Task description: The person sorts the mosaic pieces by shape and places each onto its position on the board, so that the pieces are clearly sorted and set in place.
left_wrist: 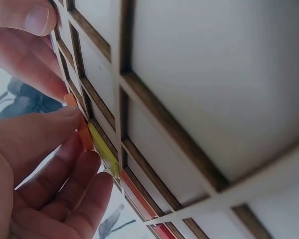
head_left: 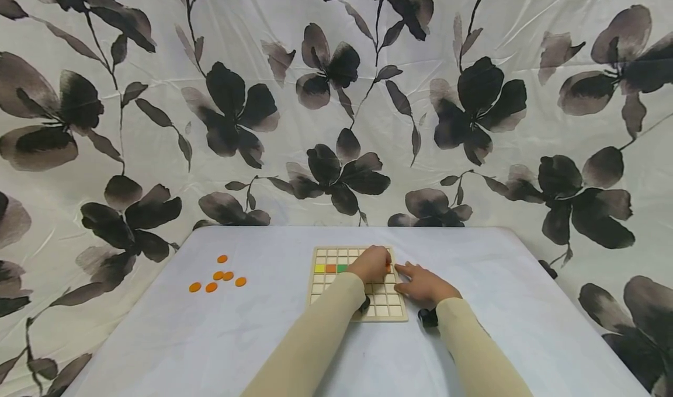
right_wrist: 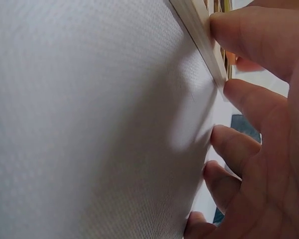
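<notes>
A pale wooden grid board (head_left: 386, 310) lies on the table, its raised strips forming square cells. In one row sit a yellow tile (head_left: 319, 268), an orange tile (head_left: 330, 268) and a green tile (head_left: 342, 268). My left hand (head_left: 370, 264) covers the rest of that row and pinches an orange tile (left_wrist: 83, 135) between thumb and fingers at the grid, beside another yellow tile (left_wrist: 103, 150). Red tiles (left_wrist: 164, 231) sit farther along. My right hand (head_left: 422, 283), fingers spread, rests against the board's right edge, fingertips (right_wrist: 235, 90) touching the wooden rim.
Several orange discs (head_left: 218, 275) lie loose at the left of the white-covered table (head_left: 263, 338). A dark wrist device (head_left: 428, 317) sits on the right wrist. Behind the table hangs a floral cloth (head_left: 294, 198).
</notes>
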Motion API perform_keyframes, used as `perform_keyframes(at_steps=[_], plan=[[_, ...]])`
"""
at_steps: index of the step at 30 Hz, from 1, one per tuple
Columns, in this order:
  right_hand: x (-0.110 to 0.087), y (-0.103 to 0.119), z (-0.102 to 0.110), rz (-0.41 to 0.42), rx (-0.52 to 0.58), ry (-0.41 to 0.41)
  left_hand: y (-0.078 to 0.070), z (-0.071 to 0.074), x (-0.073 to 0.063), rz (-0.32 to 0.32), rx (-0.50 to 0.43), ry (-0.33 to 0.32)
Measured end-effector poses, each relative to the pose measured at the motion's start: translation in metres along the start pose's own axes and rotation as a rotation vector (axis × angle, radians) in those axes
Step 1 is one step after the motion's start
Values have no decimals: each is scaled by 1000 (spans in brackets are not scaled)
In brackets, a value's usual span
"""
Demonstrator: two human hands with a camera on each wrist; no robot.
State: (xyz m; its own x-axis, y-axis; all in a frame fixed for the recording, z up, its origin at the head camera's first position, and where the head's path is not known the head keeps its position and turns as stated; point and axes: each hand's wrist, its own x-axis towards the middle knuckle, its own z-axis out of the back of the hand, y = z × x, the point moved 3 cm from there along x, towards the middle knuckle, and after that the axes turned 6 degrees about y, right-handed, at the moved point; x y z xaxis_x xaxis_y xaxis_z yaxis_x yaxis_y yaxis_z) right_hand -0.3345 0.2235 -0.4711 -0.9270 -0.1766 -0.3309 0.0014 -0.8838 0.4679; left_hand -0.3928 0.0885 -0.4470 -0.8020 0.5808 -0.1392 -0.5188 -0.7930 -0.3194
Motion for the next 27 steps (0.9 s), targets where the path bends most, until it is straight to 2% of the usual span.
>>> perform_keyframes(at_steps=[7,27], plan=[[-2,0,0,4,17,-3,-1,0,4,-17,28,11],[-2,0,1,18,8,-8,-3,2,2,-26,-1,17]])
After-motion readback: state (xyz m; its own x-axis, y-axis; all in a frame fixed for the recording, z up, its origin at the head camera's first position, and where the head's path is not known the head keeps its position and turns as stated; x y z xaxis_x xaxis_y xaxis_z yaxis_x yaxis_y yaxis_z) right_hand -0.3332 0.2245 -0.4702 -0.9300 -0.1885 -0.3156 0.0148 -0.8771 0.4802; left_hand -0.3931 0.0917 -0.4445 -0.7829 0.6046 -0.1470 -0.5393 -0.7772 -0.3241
